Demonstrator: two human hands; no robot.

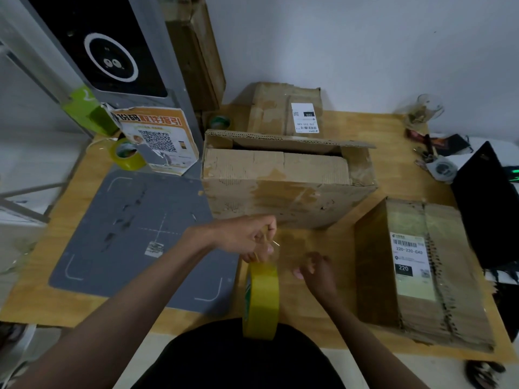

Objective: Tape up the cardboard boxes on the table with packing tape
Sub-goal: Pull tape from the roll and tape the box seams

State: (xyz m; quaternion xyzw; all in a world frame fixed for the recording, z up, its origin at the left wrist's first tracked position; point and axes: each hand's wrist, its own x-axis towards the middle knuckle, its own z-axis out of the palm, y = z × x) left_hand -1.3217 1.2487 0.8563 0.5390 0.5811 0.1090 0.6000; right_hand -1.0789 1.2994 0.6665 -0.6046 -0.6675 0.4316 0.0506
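Note:
A yellow packing tape roll (262, 300) hangs on edge over the table's front. My left hand (248, 237) grips its top rim from above. My right hand (317, 272) hovers just right of the roll, fingers curled loosely, and I cannot tell whether it pinches a clear tape end. Behind the hands stands a large worn cardboard box (283, 186) with its rear flap raised. A smaller labelled box (283, 110) sits behind it. A flat stack of folded boxes (421, 270) with a shipping label lies at the right.
A grey mat (134, 234) covers the left of the wooden table (393, 130). A second yellow tape roll (127, 154) and a QR-code sign (160, 138) stand at the back left. A greenish roll (220, 122), a glass, keys and a black laptop (488, 203) are nearby.

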